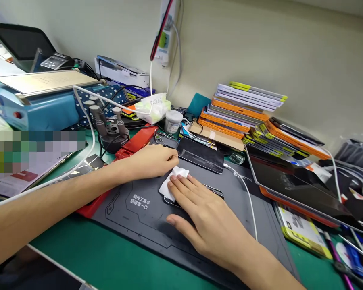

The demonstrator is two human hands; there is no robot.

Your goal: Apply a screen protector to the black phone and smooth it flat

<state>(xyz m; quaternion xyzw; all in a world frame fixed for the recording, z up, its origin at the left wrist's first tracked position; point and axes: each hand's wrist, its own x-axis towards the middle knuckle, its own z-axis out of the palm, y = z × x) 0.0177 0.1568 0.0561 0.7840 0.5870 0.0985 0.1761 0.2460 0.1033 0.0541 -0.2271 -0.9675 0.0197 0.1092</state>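
Observation:
Beneath my right hand (pixel 196 205), a folded white wipe (pixel 168 189) lies over the left end of a dark phone (pixel 216 192) on the grey work mat (pixel 157 225). The fingers of this hand are stretched out flat, their tips pressing on the wipe, and the palm covers much of the phone. Just behind the wipe, my left hand (pixel 159 161) is closed with its fingers curled; whatever they may hold is hidden. A second black phone (pixel 201 155) with a white cable (pixel 245 185) plugged into it lies behind both hands.
A red holder (pixel 136 141) sits under and behind my left forearm. Further left stand a screwdriver stand (pixel 110 129) and a blue machine (pixel 48 106). Boxed parts (pixel 238 108) are stacked by the wall. At right lie a dark tablet (pixel 293 181) and several tools (pixel 351 257).

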